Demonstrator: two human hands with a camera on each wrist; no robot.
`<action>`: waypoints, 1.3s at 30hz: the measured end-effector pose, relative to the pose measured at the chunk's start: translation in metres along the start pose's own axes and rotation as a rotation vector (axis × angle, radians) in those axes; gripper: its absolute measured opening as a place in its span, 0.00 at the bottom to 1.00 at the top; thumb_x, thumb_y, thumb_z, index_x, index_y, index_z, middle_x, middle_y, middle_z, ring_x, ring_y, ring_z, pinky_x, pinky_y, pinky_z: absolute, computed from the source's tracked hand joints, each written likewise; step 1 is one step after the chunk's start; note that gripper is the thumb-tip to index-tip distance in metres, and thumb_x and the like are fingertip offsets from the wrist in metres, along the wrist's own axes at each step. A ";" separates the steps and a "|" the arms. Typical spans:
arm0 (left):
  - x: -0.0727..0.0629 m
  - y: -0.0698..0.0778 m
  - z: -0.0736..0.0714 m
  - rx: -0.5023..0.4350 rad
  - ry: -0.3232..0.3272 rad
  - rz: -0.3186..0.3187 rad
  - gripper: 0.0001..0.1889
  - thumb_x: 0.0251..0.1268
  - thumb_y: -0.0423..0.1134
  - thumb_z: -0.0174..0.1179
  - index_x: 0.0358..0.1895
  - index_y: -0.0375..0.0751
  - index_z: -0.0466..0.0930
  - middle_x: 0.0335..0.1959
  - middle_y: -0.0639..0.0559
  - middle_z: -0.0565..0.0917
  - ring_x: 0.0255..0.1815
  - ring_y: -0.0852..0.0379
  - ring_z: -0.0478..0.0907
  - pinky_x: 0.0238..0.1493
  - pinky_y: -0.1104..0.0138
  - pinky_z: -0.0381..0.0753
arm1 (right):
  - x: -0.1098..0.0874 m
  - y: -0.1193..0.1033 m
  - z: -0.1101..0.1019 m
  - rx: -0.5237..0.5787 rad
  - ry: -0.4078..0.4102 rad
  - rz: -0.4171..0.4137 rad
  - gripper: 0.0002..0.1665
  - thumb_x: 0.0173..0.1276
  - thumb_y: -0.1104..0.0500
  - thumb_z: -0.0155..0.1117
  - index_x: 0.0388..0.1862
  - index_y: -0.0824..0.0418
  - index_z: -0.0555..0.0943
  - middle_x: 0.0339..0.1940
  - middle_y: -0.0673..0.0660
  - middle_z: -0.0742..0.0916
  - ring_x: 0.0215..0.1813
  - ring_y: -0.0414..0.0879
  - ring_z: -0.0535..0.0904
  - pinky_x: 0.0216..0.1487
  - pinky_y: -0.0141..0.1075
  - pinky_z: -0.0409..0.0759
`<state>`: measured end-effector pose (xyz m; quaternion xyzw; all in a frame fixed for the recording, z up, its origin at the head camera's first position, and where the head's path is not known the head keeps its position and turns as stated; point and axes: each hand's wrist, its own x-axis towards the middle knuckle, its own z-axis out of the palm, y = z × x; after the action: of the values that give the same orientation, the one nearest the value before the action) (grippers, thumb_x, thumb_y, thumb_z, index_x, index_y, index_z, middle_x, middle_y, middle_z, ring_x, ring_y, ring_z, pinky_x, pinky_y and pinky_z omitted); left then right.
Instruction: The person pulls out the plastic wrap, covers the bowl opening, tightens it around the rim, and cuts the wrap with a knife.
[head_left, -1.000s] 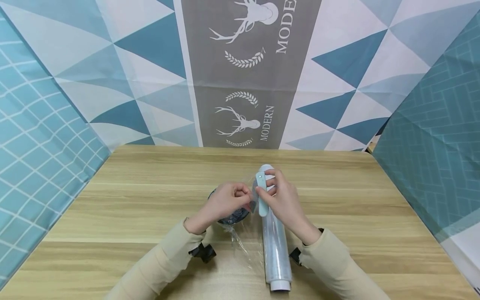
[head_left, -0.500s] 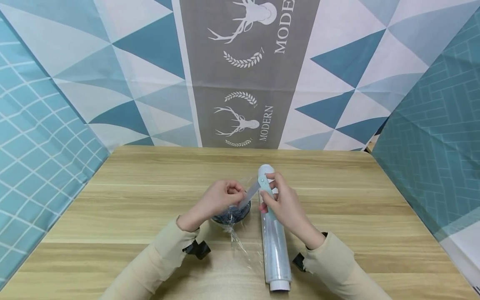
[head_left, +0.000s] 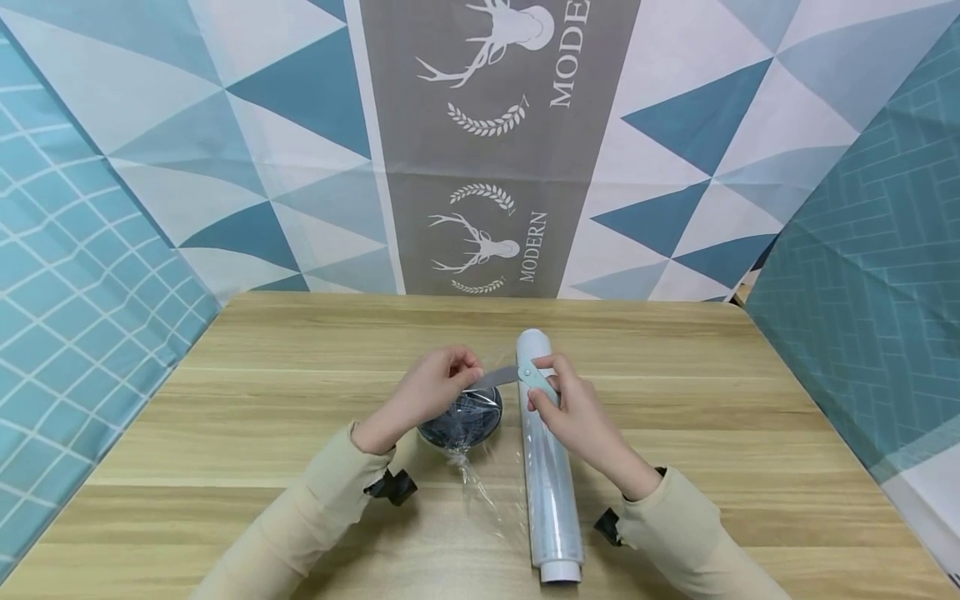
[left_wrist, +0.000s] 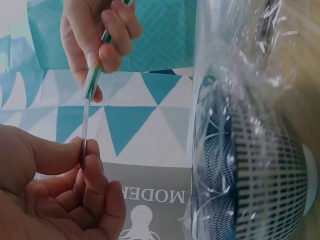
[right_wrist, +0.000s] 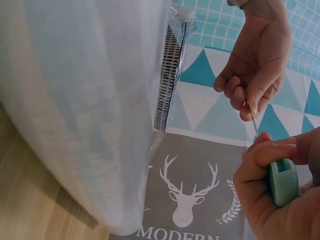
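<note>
A folding knife with a pale mint handle (head_left: 537, 381) spans the gap between my hands, its grey blade (head_left: 498, 377) partly unfolded. My right hand (head_left: 573, 417) grips the handle. Thumb and fingers of my left hand (head_left: 429, 385) pinch the blade near its tip, as the left wrist view shows too. Below the left hand sits a blue-and-white patterned bowl (left_wrist: 270, 170), with clear plastic film stretched over it and bunched at its side. A thick roll of plastic wrap (head_left: 553, 500) lies under the right hand, and loose film (head_left: 487, 496) runs between bowl and roll.
The wood-grain table (head_left: 300, 400) carries the bowl and roll near its middle. A patterned cloth backdrop (head_left: 487, 150) stands behind, with blue tile-print sheets at both sides. A dark wrist camera (head_left: 392, 487) sits under the left cuff.
The blade has swung out from beside the handle and points left. My left hand has moved left and slightly up with the blade tip, and more of the bowl shows.
</note>
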<state>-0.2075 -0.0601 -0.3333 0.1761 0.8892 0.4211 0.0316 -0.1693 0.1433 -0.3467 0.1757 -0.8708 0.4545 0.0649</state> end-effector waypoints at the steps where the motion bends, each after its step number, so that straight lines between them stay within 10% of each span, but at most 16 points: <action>1: 0.001 0.000 0.000 0.011 0.005 0.005 0.05 0.62 0.36 0.55 0.33 0.38 0.77 0.19 0.52 0.72 0.19 0.60 0.63 0.22 0.70 0.64 | 0.000 0.000 0.000 -0.005 -0.007 -0.007 0.18 0.62 0.68 0.55 0.52 0.65 0.68 0.23 0.55 0.83 0.16 0.34 0.65 0.18 0.29 0.65; 23: 0.015 0.003 -0.004 0.102 -0.002 0.112 0.05 0.63 0.36 0.55 0.29 0.40 0.77 0.18 0.54 0.71 0.18 0.60 0.62 0.22 0.69 0.62 | -0.008 -0.006 -0.003 -0.100 -0.238 -0.042 0.15 0.64 0.64 0.53 0.49 0.57 0.67 0.15 0.47 0.72 0.16 0.34 0.64 0.16 0.29 0.65; 31: 0.026 0.003 -0.004 0.136 0.003 0.163 0.05 0.63 0.36 0.54 0.30 0.41 0.76 0.22 0.53 0.77 0.21 0.60 0.66 0.25 0.70 0.65 | -0.003 -0.011 -0.008 0.081 -0.288 0.135 0.16 0.67 0.63 0.49 0.54 0.56 0.65 0.24 0.57 0.77 0.10 0.39 0.63 0.09 0.29 0.61; 39: 0.050 0.000 -0.007 0.032 0.029 0.141 0.05 0.64 0.35 0.52 0.34 0.37 0.75 0.29 0.49 0.79 0.26 0.57 0.68 0.28 0.70 0.66 | 0.009 -0.011 -0.009 0.001 -0.171 0.220 0.16 0.67 0.59 0.52 0.52 0.63 0.71 0.22 0.56 0.77 0.10 0.38 0.62 0.09 0.29 0.61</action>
<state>-0.2556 -0.0489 -0.3244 0.2328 0.8816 0.4103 -0.0138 -0.1741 0.1430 -0.3309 0.1173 -0.8869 0.4427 -0.0601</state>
